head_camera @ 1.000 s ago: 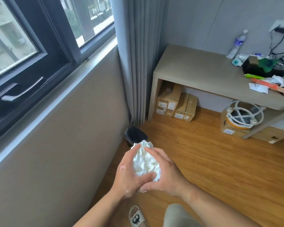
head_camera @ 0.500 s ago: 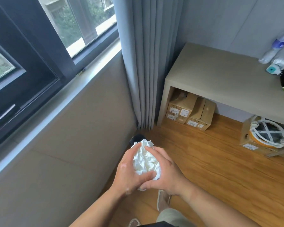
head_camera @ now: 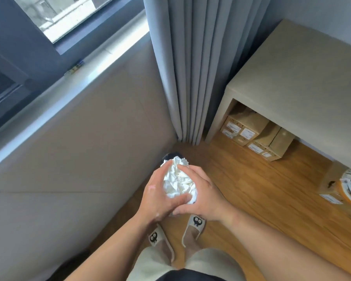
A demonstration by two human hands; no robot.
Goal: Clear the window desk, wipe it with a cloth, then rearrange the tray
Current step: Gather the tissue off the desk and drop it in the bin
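A crumpled white cloth wad (head_camera: 177,182) sits between both my hands at the middle of the view. My left hand (head_camera: 160,195) cups it from the left with the thumb across its front. From the right, my right hand (head_camera: 204,196) grips it, fingers curled over the top. Just beyond the wad, a small black bin (head_camera: 171,156) on the floor is mostly hidden behind it. The beige desk (head_camera: 292,78) stands at the right, its visible top bare.
Grey curtain (head_camera: 193,67) hangs in the corner beside the desk. Cardboard boxes (head_camera: 251,134) sit under the desk, another box with a white ring (head_camera: 344,191) at far right. The padded wall and window sill (head_camera: 69,88) run along the left. My slippered feet (head_camera: 193,228) stand on the wood floor.
I have stepped closer to the corner and the view has tilted down. The bin is now almost covered by the wad. Both hands keep the same hold on it.
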